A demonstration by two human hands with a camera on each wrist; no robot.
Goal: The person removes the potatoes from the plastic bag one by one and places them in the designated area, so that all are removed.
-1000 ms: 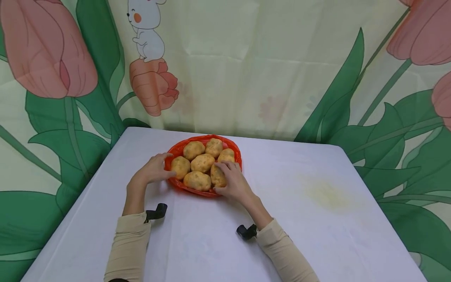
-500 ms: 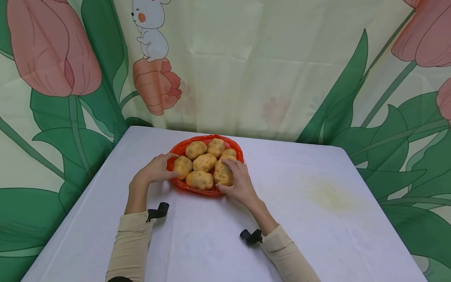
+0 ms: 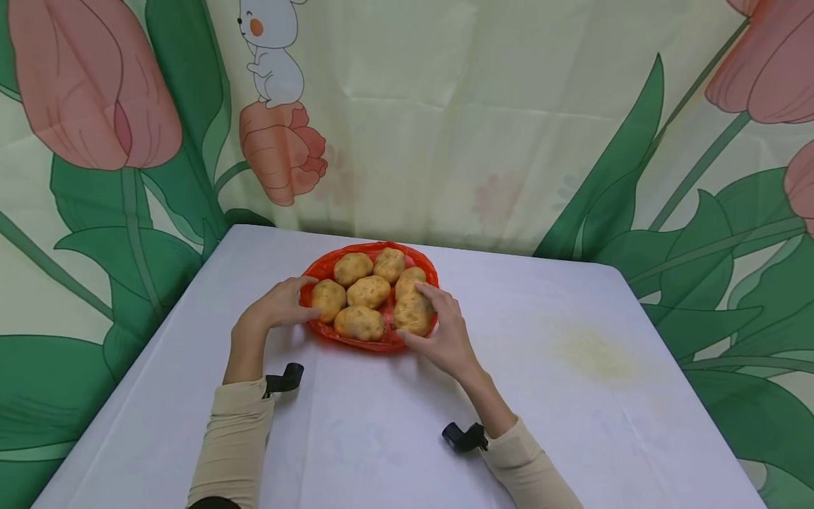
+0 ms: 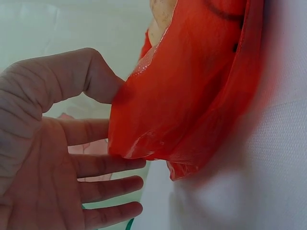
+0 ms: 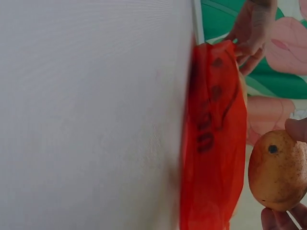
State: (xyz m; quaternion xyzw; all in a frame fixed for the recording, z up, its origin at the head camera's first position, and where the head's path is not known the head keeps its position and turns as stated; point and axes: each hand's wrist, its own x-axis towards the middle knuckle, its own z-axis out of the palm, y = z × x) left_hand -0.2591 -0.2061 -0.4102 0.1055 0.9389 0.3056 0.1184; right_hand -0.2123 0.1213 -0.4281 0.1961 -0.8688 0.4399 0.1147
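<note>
A red plastic bag [image 3: 389, 347] lies spread like a shallow bowl, with several potatoes [image 3: 359, 323] in it. My right hand [image 3: 448, 341] holds one potato [image 5: 276, 167] between thumb and fingertips; in the right wrist view it hangs above the level of the bag's rim. In the head view this potato overlaps the bag's right side. On the opposite side, my left hand [image 3: 275, 307] reaches to the rim, thumb and fingers spread around a potato [image 3: 328, 300] at the edge. The left wrist view shows mostly straight fingers [image 4: 110, 189], with the thumb and index tips hidden behind the red plastic.
Everything stands on a table with a white cloth [image 3: 540, 396], the bag near its far edge. Behind hangs a printed curtain [image 3: 502, 127] with tulips and a rabbit. Both wrists carry a small black camera [image 3: 285, 379].
My right hand has raised a potato from its place and drawn it slightly right, towards the bag's right rim. My left hand has stayed at the left rim.
</note>
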